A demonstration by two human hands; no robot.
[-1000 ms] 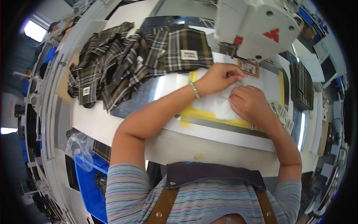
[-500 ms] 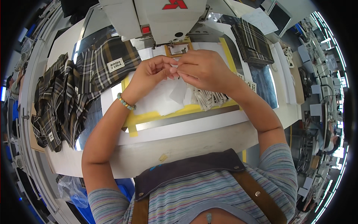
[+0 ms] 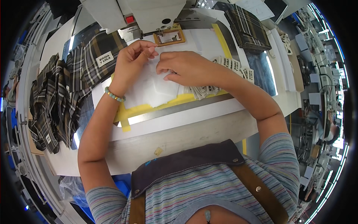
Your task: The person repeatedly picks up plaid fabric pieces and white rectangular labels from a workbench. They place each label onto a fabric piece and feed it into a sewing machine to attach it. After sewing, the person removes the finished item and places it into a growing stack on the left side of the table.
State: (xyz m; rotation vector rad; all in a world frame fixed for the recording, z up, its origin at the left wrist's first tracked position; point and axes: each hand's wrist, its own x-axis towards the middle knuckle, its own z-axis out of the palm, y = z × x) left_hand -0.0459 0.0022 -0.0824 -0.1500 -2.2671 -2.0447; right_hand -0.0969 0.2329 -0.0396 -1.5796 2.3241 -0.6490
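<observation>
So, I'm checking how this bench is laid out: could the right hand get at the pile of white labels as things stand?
Probably yes: the right hand is close to the labels, and they seem uncovered apart from where its own forearm crosses over them.

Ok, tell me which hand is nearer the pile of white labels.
Right: the right hand is beside the label pile, with its wrist over it; the left hand is farther left.
</observation>
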